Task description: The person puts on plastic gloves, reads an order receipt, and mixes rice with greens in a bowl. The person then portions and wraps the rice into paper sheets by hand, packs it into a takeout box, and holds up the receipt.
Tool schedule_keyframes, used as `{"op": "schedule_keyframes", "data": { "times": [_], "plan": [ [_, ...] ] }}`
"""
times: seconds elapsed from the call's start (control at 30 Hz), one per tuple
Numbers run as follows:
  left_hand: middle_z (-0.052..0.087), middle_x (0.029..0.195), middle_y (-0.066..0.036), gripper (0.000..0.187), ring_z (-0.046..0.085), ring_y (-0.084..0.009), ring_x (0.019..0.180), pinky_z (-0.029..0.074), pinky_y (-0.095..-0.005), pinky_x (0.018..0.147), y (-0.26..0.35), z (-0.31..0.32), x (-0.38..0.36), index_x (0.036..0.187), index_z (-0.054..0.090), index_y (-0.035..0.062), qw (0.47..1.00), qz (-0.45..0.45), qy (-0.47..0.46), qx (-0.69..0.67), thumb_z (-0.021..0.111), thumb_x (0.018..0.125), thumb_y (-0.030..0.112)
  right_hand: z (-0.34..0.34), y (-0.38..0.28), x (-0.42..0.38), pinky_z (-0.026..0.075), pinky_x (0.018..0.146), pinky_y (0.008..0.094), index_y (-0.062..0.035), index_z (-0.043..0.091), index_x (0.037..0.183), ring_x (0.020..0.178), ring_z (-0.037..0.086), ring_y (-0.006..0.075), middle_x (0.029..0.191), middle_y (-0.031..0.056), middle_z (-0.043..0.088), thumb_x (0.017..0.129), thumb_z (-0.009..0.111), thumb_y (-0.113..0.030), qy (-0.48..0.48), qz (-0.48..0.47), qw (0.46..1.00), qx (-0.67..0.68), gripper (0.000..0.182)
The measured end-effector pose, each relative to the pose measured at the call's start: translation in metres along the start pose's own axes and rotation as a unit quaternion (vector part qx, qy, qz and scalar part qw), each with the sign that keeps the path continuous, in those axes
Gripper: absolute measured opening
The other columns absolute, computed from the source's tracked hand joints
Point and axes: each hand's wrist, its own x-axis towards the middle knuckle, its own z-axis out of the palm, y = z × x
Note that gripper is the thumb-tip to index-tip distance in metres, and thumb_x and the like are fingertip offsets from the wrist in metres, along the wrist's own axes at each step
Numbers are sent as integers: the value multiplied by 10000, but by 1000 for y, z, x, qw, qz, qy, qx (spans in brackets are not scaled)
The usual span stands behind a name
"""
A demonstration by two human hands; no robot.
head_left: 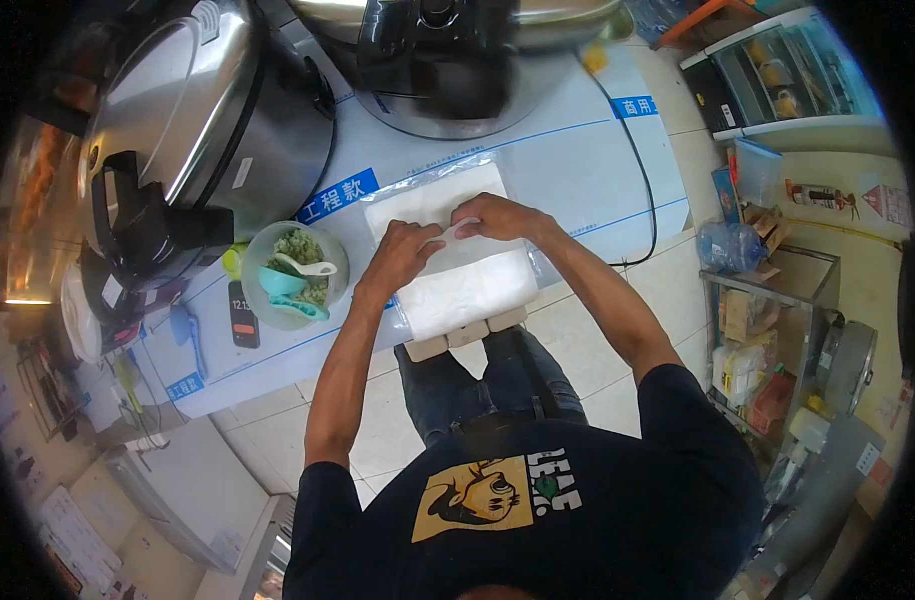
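Both hands meet over a white floured board lying on a clear plastic sheet on the counter. My left hand and my right hand pinch a small pale piece of dough between their fingertips, just above the board. A clear bowl with green filling, a white spoon and a teal scoop stands to the left of my left hand.
A large steel pressure cooker stands at the back left and another cooker at the back centre. A phone lies by the bowl. A black cable runs down the counter's right side. Shelves stand to the right.
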Motion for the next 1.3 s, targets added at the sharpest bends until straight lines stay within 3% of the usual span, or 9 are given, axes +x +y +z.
{"op": "schedule_keyframes", "data": {
  "times": [0.13,0.33,0.5,0.57,0.73,0.87,1.03,1.13,1.3],
  "plan": [
    [673,869,-113,195,607,-305,938,407,-431,919,13,-2,-1,990,661,80,991,-128,30,-24,697,828,183,5,7,1,433,930,423,-40,641,1067,1022,576,350,1048,183,642,867,654,-318,33,26,999,-15,342],
    [616,1121,17,228,454,-220,1227,133,-619,1054,17,31,-14,1030,678,197,959,-24,142,243,697,829,304,3,17,7,447,862,427,-16,636,988,948,595,371,945,209,647,863,661,-323,44,19,998,35,332],
    [583,1198,57,242,407,-214,1289,51,-686,1040,15,56,-25,1017,705,198,958,-33,176,225,674,831,349,9,7,1,429,877,440,-35,648,967,998,581,332,991,171,645,856,665,-315,63,33,997,11,301],
    [589,1196,59,250,407,-216,1295,31,-686,1044,14,62,-29,1025,709,205,954,-43,199,221,678,827,354,34,-22,-15,378,892,488,-76,636,1032,1064,532,287,1076,88,618,867,656,-286,347,39,896,-275,268],
    [546,1311,39,304,337,-220,1369,-4,-679,1059,11,76,-35,1146,645,202,959,-86,181,201,636,870,327,98,-64,-40,95,1157,544,42,267,1447,1452,153,326,1534,190,244,935,507,-377,249,16,940,-234,704],
    [367,1504,-34,442,208,-267,1445,-35,-663,1086,-4,81,-39,1374,479,177,968,-143,169,120,503,950,299,110,-22,-42,117,1145,560,38,137,1482,1457,133,326,1563,185,160,947,476,-375,289,63,943,-155,756],
    [227,1566,-74,506,135,-294,1461,15,-674,1087,-12,77,-47,1460,367,153,934,-180,157,266,384,977,306,95,-22,-55,213,1114,546,-8,341,1431,1427,204,325,1524,139,283,952,465,-378,262,122,896,-338,618],
    [351,1483,-77,518,222,-290,1413,103,-670,1058,-2,72,-47,1435,402,142,924,-190,168,286,470,936,267,87,-17,-49,328,987,506,-52,595,1214,1208,409,318,1255,130,508,917,523,-278,349,103,886,-288,380],
    [486,1189,-75,436,394,-268,1183,244,-615,931,-8,64,-34,1227,563,153,943,-189,172,213,608,799,85,74,-13,-33,359,919,492,-76,628,1077,1149,434,325,1197,133,519,807,647,-191,336,174,886,-268,294]
  ]
}}
